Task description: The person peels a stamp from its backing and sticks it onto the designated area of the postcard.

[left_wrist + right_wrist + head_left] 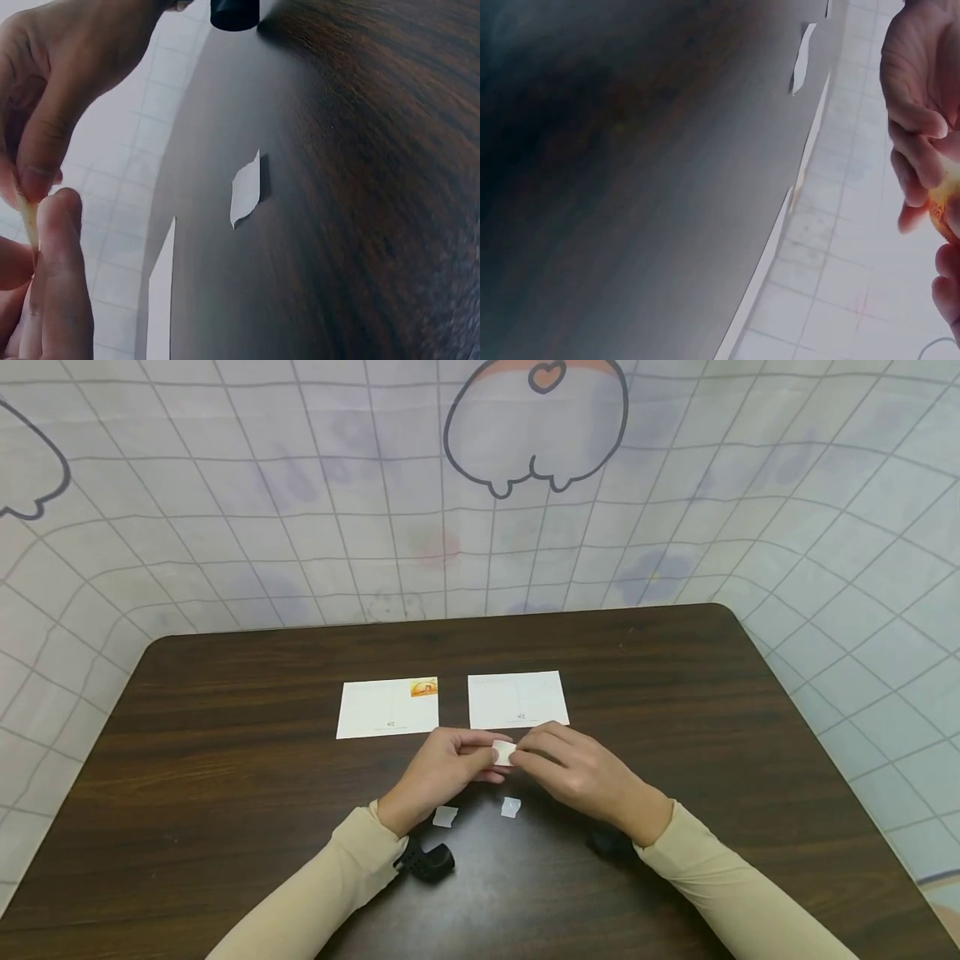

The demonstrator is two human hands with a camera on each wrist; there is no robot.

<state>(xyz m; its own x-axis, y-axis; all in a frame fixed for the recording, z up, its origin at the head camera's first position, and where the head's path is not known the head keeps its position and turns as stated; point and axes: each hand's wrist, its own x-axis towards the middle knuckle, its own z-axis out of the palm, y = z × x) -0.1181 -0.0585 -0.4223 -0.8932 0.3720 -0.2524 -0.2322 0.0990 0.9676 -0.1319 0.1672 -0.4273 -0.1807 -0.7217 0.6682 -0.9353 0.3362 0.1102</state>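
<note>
Between my two hands is a small postage stamp (504, 752), its pale back facing up in the head view. Its orange printed side and toothed edge show in the right wrist view, where the stamp (941, 214) is partly covered by fingers. My left hand (444, 770) pinches it at the left, thumb on top. With thumb and fingertips, my right hand (588, 774) pinches the opposite edge. The hands are just in front of a blank-faced postcard (517, 697). Farther left, another postcard (382, 708) carries an orange stamp (423, 687) in its upper right corner.
Two small white paper scraps lie on the dark wooden table (225, 793): a left scrap (445, 816) near the left wrist and a right scrap (511, 807) below the hands. A black wrist device (427, 862) sits under the left cuff. Behind the table hangs a gridded white cloth (300, 527).
</note>
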